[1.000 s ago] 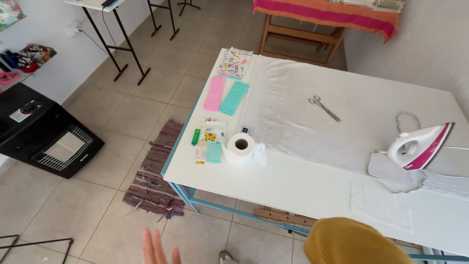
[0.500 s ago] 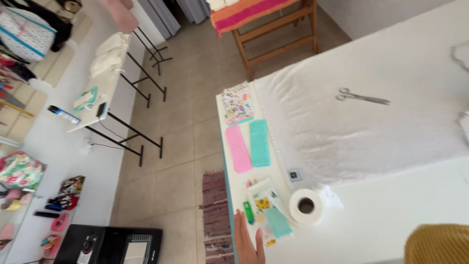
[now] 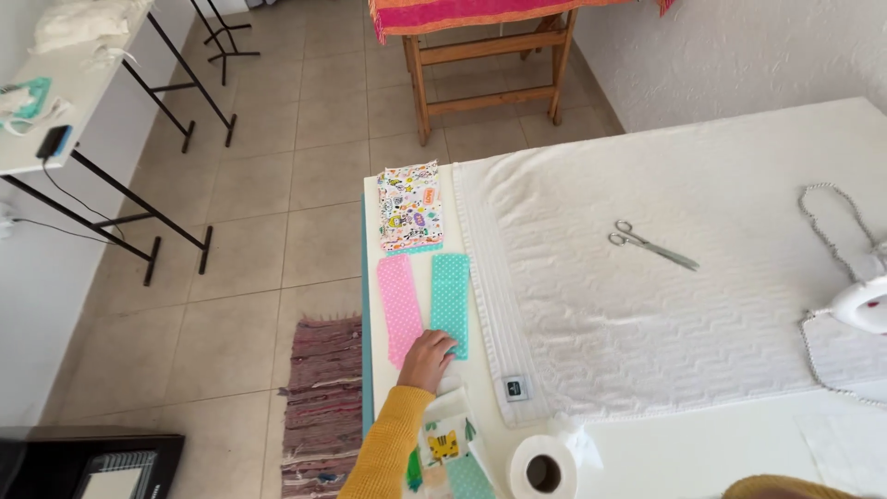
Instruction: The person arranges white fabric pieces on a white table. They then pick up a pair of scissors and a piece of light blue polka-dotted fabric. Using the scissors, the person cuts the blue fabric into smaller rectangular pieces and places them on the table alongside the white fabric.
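My left hand (image 3: 428, 360) rests flat, fingers loose, on the near ends of the pink strip (image 3: 401, 310) and teal strip (image 3: 450, 303) at the table's left edge; right hand unseen. Dragging risks skewing or dropping a strip.

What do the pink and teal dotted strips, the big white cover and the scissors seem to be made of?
The pink dotted strip and the teal dotted strip, whose end the left hand touches, look like thin matte woven cloth, lying flat with soft edges. The big white cover looks like towelling: a raised wavy texture and ribbed hem. The scissors look like bare metal, grey and shiny.
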